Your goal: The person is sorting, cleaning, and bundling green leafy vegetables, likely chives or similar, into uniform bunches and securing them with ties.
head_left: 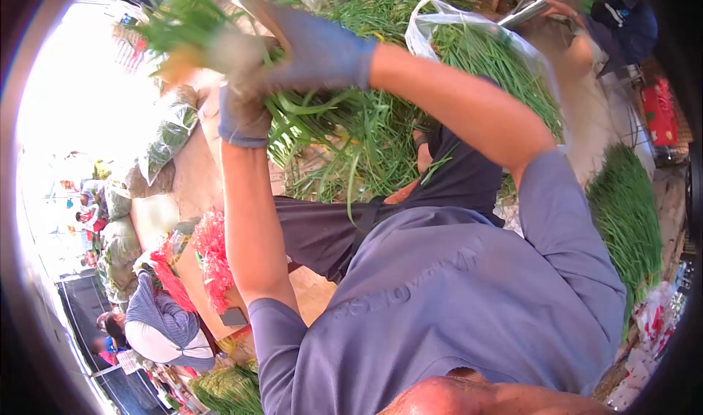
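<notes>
Arms [450, 93] outstretched, left hand [245, 100] grips leafy green bundle [189, 25] beside right hand [311, 49].

A flat, dark rectangular object [234, 317] is seen on a tan box-like surface [188, 270], where shredded pink-red plastic strips [211, 258] are also heaped. Nearby, a person in a blue-grey knitted garment [167, 305] is seen beside bulging plastic sacks [121, 250]. Crumpled white-and-red sheeting [646, 364] can be made out at the lower right.
</notes>
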`<state>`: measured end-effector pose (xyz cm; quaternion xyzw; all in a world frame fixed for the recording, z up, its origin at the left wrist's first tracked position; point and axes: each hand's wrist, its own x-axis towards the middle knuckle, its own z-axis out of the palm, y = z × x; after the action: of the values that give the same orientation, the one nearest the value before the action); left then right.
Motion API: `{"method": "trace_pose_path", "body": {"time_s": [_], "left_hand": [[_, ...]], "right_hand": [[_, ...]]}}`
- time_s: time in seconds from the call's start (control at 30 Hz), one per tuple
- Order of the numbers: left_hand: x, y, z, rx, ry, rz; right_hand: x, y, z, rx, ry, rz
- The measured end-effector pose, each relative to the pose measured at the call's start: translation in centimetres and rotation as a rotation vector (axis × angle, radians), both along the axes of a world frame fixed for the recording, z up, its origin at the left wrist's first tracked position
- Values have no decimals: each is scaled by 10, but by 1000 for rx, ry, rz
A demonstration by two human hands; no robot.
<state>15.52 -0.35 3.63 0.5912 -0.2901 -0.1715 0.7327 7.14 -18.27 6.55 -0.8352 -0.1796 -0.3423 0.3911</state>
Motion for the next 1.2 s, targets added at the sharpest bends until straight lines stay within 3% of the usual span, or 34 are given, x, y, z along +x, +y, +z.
{"method": "trace_pose_path", "body": {"time_s": [0.03, 0.13, 0.17, 0.23, 0.3, 0.37, 0.4, 0.43, 0.5, 0.53, 0.63, 0.67, 0.77, 0.8, 0.87, 0.93, 0.97, 1.0, 1.1, 1.17, 1.2], "left_hand": [[-8, -4, 19, -131, 98, 8], [-32, -19, 69, -457, 334, 65], [-30, -17, 73, -467, 323, 103], [-27, -11, 78, -478, 305, 177], [-12, 17, 84, -326, 190, 286], [13, 47, 89, -302, 8, 451], [22, 62, 89, -164, -213, 449], [21, 73, 101, -222, -119, 314], [13, 90, 125, -333, 69, 29], [19, 94, 130, -373, 102, 96], [20, 110, 146, -172, -83, 306], [20, 117, 150, -221, -77, 306], [13, 126, 169, -338, -121, 368], [-1, 122, 178, -327, -154, 437], [-1, 132, 186, -359, -95, 460], [-23, 115, 186, -351, -74, 518], [-31, 103, 187, -352, -68, 536], [-30, 101, 180, -277, -232, 603], [-53, 78, 171, -302, -145, 553], [-63, 72, 159, -366, -73, 352], [-70, 71, 152, -421, -28, 267]], "right_hand": [[-2, 1, -28, -83, -127, -100], [-30, -13, -101, -62, 374, 39], [-37, -21, -114, 14, 573, 126], [-49, -32, -146, 21, 707, 191], [-69, -39, -179, -88, 841, 51], [-83, -46, -219, -76, 896, 75], [-90, -48, -236, -69, 922, 50], [-97, -48, -251, -63, 949, 27], [-109, -50, -282, -283, 1017, -13], [-106, -51, -284, -397, 1044, -37], [-102, -37, -284, -857, 1118, 140], [-101, -41, -281, -1030, 1179, 247], [-100, -55, -365, -1132, 1181, 322], [-100, -51, -355, -1126, 1233, 373], [-126, -33, -192, -818, 1132, 331], [-124, -17, -170, -330, 448, 260], [-125, -7, -143, -194, 359, 169], [-122, 5, -119, -64, 263, 79], [-88, 40, -105, 340, 568, 278], [-61, 65, -114, 677, 734, 471], [-51, 72, -116, 769, 637, 445]]}}
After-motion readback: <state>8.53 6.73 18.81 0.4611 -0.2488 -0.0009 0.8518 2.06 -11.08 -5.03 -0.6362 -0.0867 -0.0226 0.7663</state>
